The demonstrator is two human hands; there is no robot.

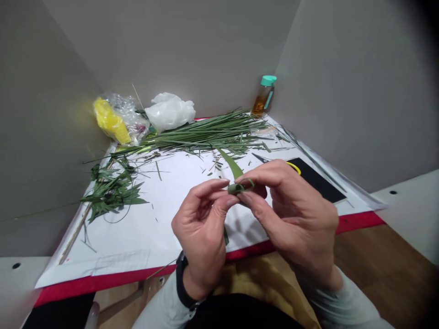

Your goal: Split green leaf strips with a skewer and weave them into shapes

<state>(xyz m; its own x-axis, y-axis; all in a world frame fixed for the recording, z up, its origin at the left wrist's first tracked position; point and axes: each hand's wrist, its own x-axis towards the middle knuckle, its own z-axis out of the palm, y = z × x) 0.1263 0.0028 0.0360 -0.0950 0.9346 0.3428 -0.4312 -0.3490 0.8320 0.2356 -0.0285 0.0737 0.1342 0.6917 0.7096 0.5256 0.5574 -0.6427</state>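
Observation:
Between my two hands, above the near part of the white-covered table, a green leaf strip [232, 165] is curled into a small roll at its lower end. Its pointed free end rises away from me. My left hand [206, 219] pinches the left side of the roll between thumb and fingertips. On the right side, my right hand [295, 214] is closed on the same strip with thumb and index finger, and a thin curl of leaf shows over the fingertip. Scissors with a yellow handle [295, 168] lie behind my right hand, partly hidden by it.
A long pile of green leaves [206, 130] lies across the back of the table, scraps in front. Woven green leaf pieces [113, 187] sit at left. Behind are a yellow bundle in plastic [111, 121], a white bag [170, 112] and a teal-capped bottle [263, 97]. Grey partitions enclose the table.

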